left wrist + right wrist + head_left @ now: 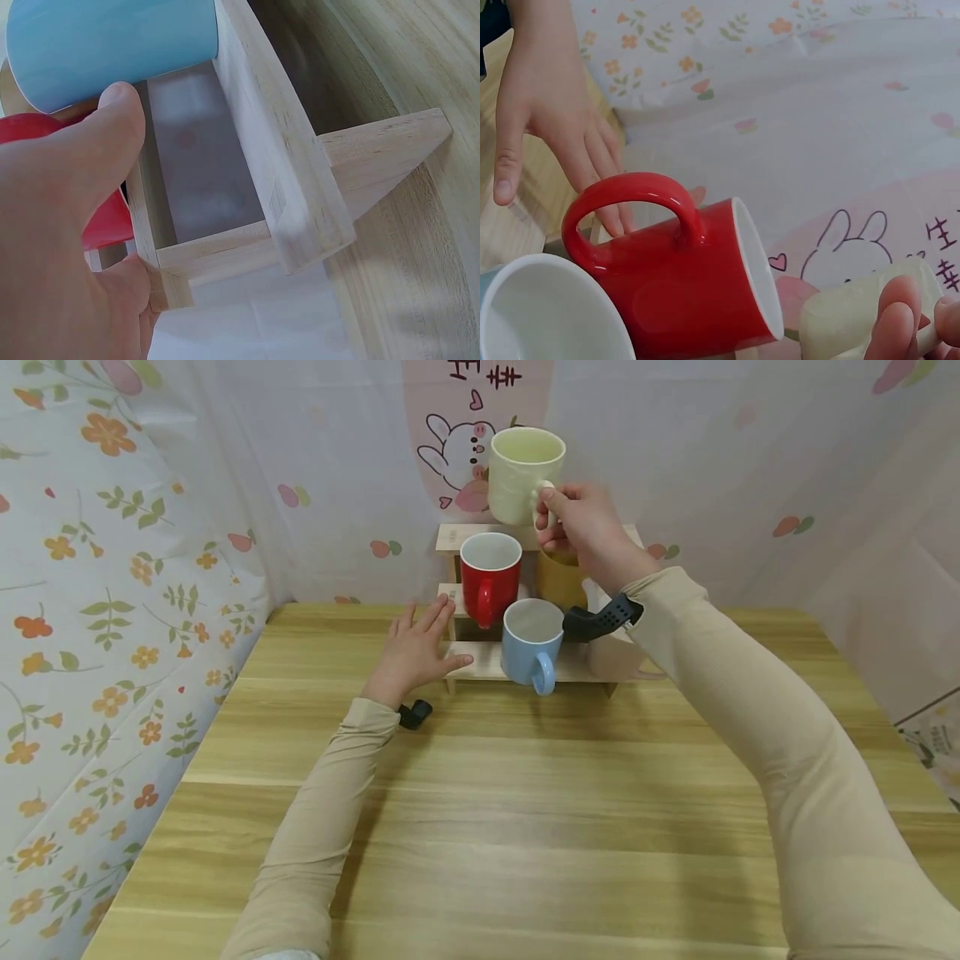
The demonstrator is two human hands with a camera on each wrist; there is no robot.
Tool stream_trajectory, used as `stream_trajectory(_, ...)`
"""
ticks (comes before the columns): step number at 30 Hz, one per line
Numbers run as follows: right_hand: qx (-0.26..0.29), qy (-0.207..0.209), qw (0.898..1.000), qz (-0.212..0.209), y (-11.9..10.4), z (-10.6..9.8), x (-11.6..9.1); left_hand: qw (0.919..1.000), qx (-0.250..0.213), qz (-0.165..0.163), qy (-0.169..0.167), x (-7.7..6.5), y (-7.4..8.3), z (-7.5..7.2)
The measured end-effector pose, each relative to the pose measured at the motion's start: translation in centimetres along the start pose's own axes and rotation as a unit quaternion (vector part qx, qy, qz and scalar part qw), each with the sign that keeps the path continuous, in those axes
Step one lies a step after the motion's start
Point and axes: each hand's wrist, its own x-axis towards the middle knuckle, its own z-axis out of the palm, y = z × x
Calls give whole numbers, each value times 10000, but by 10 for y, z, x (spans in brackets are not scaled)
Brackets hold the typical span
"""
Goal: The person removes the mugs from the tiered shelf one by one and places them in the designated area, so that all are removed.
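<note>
Fingers (897, 309) of the right hand (596, 531) pinch the green cup (513, 485) by its handle (544, 485) above the rack (476, 657), and the left hand's (411, 650) are spread by the rack's left end.

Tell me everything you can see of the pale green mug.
The pale green mug looks ceramic, round-walled with a wide open rim, pale green inside too, and has one handle. It is roughly upright, seen at the wooden stand's top tier, with the right hand gripping its handle. Whether its base touches the tier is unclear.
</note>
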Motion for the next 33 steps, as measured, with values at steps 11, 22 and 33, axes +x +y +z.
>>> stream_trajectory(11, 502, 7, 9983, -282, 1, -26, -8, 10000, 49, -22, -7, 0, 0, 3)
stream_trajectory(22, 722, 183, 9969, -238, 2, -45, -13, 10000, 16, -64, 20, 0, 0, 2)
stream_trajectory(33, 1010, 330, 9942, -156, 8, -67, -17, 10000, -1, 1, 97, -1, -1, 3)
